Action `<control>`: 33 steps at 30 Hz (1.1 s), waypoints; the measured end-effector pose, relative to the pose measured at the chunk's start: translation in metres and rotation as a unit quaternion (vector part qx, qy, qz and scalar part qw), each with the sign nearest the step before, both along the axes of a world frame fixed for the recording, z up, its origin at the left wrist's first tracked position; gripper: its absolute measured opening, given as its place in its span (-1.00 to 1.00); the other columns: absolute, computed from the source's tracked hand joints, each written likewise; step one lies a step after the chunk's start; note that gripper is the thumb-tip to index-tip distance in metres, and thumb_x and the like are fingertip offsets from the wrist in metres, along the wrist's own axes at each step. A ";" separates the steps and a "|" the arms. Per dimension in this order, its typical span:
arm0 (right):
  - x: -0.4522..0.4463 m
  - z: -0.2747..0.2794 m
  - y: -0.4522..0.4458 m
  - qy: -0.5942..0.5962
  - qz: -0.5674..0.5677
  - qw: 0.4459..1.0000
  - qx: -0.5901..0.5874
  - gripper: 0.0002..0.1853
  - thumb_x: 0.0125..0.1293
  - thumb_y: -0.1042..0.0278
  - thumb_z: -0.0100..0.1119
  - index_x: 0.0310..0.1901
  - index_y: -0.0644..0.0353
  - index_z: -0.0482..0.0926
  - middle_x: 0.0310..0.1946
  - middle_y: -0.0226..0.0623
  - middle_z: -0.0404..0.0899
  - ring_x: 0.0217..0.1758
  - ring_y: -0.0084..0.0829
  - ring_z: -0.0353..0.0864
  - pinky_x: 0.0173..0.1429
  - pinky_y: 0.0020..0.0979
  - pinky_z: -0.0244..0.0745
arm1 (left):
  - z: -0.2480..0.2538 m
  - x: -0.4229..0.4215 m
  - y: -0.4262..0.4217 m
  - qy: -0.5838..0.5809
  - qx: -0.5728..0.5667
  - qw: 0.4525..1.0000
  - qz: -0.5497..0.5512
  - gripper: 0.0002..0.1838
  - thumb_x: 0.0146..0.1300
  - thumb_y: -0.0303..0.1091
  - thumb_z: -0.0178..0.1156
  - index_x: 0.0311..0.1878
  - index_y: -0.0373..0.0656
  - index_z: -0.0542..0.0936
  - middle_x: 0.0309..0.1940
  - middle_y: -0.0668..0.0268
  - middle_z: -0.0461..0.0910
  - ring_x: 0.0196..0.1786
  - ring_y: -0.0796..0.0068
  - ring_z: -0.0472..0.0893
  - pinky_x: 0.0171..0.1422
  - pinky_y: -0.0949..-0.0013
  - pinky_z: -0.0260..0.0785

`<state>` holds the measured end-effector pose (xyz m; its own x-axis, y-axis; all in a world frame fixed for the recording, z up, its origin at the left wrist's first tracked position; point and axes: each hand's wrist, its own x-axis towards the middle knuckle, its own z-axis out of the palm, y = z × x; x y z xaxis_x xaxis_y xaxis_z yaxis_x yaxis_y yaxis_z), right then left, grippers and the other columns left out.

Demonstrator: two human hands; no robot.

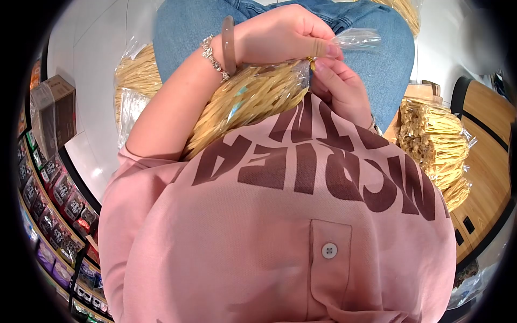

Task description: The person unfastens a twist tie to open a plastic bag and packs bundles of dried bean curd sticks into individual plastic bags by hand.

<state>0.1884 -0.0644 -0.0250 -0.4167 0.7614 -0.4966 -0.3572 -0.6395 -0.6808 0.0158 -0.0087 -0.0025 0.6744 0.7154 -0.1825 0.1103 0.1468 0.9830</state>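
Observation:
A clear plastic bag of dried yellow strips (250, 97) lies across my lap, against my shirt. A thin gold twist tie (311, 61) circles its gathered neck, and the loose plastic end (360, 39) sticks out beyond my fingers. My left hand (307, 35), below a bangle and a beaded bracelet, is closed, thumb and fingers pinching the neck by the tie. From the other side my right hand (342, 83) is closed too, its thumb and fingertips pressed together at the twist tie. The fingers partly hide the tie's ends.
More bagged yellow strips (137, 70) lie on the pale floor to the left. A stack of yellow strip bundles (433, 142) stands on the right beside a wooden counter (487, 118). A cardboard box (54, 110) and shelves of packaged goods (59, 199) line the left.

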 end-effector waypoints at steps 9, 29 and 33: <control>-0.015 0.001 -0.006 -0.013 -0.059 0.992 0.108 -0.92 0.21 0.50 0.12 -0.26 0.26 0.51 -0.48 -0.56 0.46 -0.45 -0.78 0.36 -0.38 -0.71 0.26 | -0.004 0.000 0.002 -0.013 0.005 1.000 -0.008 -0.73 0.25 -0.25 0.12 -0.28 -0.30 0.61 -0.53 0.45 0.51 -0.45 0.76 0.39 -0.36 0.61 0.26; -0.027 0.008 0.001 -0.121 -0.063 0.978 0.159 -0.90 0.11 0.59 0.06 -0.29 0.31 0.48 -0.50 -0.57 0.46 -0.50 -0.82 0.31 -0.42 -0.73 0.23 | -0.006 -0.001 0.004 0.028 -0.002 0.999 0.033 -0.69 0.24 -0.13 0.13 -0.36 -0.20 0.63 -0.60 0.53 0.48 -0.55 0.80 0.33 -0.49 0.65 0.17; -0.020 0.000 0.001 -0.086 -0.054 0.986 0.129 -0.93 0.14 0.55 0.10 -0.33 0.32 0.50 -0.52 -0.55 0.47 -0.51 -0.80 0.33 -0.43 -0.71 0.25 | -0.002 -0.001 0.004 0.038 -0.007 0.999 0.035 -0.71 0.23 -0.14 0.14 -0.34 -0.20 0.64 -0.59 0.52 0.49 -0.53 0.80 0.34 -0.48 0.64 0.18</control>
